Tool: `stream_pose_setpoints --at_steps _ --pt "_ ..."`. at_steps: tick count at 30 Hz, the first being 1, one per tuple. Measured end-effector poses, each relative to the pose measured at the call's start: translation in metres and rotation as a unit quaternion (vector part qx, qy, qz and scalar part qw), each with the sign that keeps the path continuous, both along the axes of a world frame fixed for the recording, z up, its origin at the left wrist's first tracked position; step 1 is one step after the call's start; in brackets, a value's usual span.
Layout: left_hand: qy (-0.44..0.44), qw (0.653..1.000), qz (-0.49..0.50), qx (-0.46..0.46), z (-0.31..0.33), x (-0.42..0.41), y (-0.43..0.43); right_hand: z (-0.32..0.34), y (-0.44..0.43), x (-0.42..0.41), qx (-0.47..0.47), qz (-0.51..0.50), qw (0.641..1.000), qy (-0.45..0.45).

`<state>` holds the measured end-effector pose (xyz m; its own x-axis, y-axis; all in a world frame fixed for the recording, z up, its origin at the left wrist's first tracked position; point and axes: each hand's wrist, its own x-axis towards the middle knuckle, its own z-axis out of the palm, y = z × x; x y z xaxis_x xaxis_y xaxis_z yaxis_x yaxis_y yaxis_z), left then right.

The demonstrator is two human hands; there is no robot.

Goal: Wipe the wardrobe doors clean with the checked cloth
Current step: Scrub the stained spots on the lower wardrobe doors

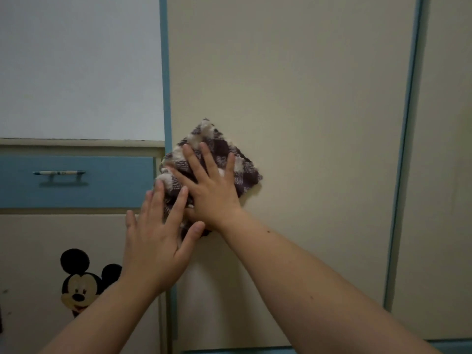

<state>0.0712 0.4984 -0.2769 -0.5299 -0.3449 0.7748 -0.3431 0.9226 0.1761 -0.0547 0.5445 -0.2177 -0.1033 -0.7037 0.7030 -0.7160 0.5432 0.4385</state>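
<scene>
A brown and white checked cloth [231, 159] is spread flat against the cream wardrobe door [306, 98], close to the door's left blue edge. My right hand [212, 187] lies flat on the cloth with fingers spread, pressing it to the door. My left hand [158, 236] is lower and to the left, fingers spread; its fingertips and thumb rest on the cloth's lower left part. The hands cover the cloth's lower corner.
A blue vertical strip [166, 98] borders the door on the left and another [406, 149] on the right. To the left are a blue drawer [76, 182] with a pen lying on its handle [61, 175], and a cream panel with a cartoon mouse sticker [81, 282].
</scene>
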Motion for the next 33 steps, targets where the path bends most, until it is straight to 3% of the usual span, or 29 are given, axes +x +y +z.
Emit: stream_pose_setpoints --at_steps 4,13,18,23,29,33 --pt "-0.01 1.0 0.01 -0.002 0.003 0.005 -0.005 0.034 0.01 -0.004 0.036 0.002 0.998 0.054" --pt "-0.027 0.999 0.038 0.002 0.038 -0.007 0.018 0.085 0.072 -0.051 -0.129 -0.049 0.99 -0.023" --pt "-0.04 0.998 0.04 -0.021 0.041 -0.025 0.023 0.082 0.136 -0.102 -0.222 -0.074 0.97 -0.066" --pt "-0.022 0.997 0.039 -0.066 0.04 -0.044 0.031 0.052 0.204 -0.145 -0.332 -0.103 0.926 -0.151" --pt "0.017 0.991 0.02 -0.129 0.034 -0.063 0.049 0.018 0.209 -0.15 -0.37 -0.08 0.908 -0.179" --pt "0.042 0.985 0.006 -0.169 0.051 -0.074 0.054 0.032 0.198 -0.147 -0.376 -0.106 0.903 -0.178"
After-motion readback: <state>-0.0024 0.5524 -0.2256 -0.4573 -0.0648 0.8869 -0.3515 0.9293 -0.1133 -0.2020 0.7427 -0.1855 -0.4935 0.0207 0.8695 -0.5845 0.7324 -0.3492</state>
